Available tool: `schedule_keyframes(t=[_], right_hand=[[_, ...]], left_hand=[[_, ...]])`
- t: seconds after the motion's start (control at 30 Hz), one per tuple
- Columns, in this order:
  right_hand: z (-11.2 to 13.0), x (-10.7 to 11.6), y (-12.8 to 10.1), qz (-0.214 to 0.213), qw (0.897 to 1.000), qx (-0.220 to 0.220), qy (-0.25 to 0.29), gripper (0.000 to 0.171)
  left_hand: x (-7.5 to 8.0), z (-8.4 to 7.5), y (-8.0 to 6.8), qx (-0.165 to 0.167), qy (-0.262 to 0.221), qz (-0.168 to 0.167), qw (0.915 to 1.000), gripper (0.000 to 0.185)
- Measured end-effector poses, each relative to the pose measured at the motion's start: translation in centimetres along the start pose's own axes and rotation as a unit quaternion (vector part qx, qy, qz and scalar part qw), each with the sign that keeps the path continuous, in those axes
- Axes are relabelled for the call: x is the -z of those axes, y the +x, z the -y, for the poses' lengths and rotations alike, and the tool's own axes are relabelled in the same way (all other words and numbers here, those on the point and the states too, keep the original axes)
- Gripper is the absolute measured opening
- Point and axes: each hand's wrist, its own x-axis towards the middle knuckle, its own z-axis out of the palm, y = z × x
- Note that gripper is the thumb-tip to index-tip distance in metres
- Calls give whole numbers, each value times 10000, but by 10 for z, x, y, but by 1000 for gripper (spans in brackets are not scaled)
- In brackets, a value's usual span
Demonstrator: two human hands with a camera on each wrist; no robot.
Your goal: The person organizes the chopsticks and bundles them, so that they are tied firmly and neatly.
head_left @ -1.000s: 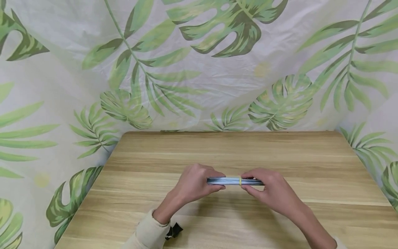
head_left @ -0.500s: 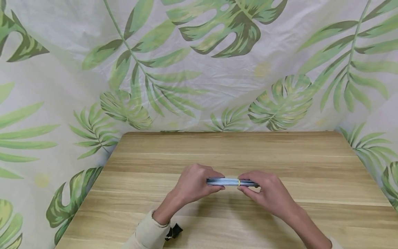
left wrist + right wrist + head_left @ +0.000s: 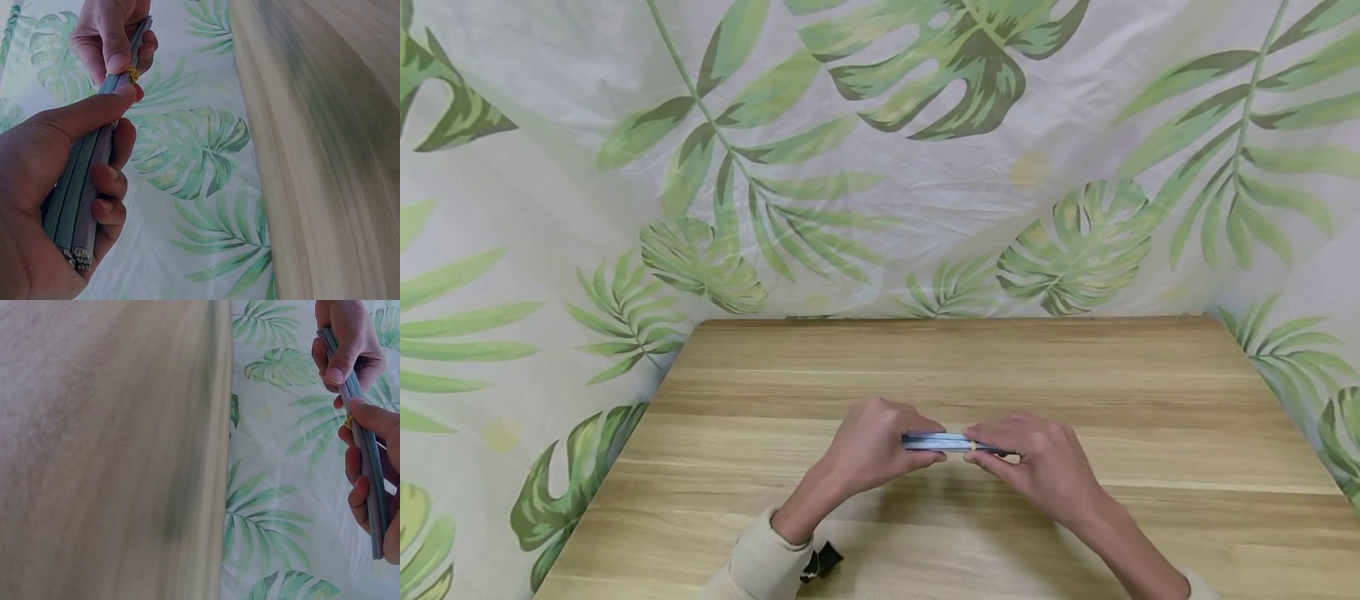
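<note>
At the left we see the leaf-print cloth (image 3: 512,275), which hangs behind and beside the wooden tabletop (image 3: 970,358). A cream sleeve (image 3: 760,567) covers our left forearm, with a small black clip (image 3: 823,560) just beside the cuff. Our left hand (image 3: 868,446) holds one end of a bundle of grey-blue pencils (image 3: 942,442); its grip is wrapped round the bundle, thumb on top and fingers curled beneath. The bundle lies level, just above the middle of the tabletop, between both hands. A yellow rubber band (image 3: 972,446) circles it near the right hand; we cannot tell how many turns it makes. Our right hand (image 3: 1037,467) grips the other end, thumb and fingers pinching the bundle at the band.
</note>
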Motion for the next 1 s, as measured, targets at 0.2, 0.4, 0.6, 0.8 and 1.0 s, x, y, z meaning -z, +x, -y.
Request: schedule_keyframes(t=[0.2, 0.4, 0.6, 0.8, 1.0], right_hand=[[0, 10, 3, 335, 9988, -343, -53, 31], [-2, 13, 2, 530, 9962, -670, 182, 26], [-3, 9, 0, 310, 9982, -504, 40, 24], [-1, 1, -1, 105, 9999, -71, 5, 26], [2, 0, -2, 166, 9988, -232, 386, 26]], left_hand=[[4, 1, 2, 57, -146, 204, 9997, 25], [8, 3, 4, 166, -469, 412, 9979, 23], [5, 6, 3, -31, -442, 220, 9988, 18], [4, 5, 1, -75, -599, 127, 9981, 18], [5, 4, 0, -36, -735, 124, 9972, 18]])
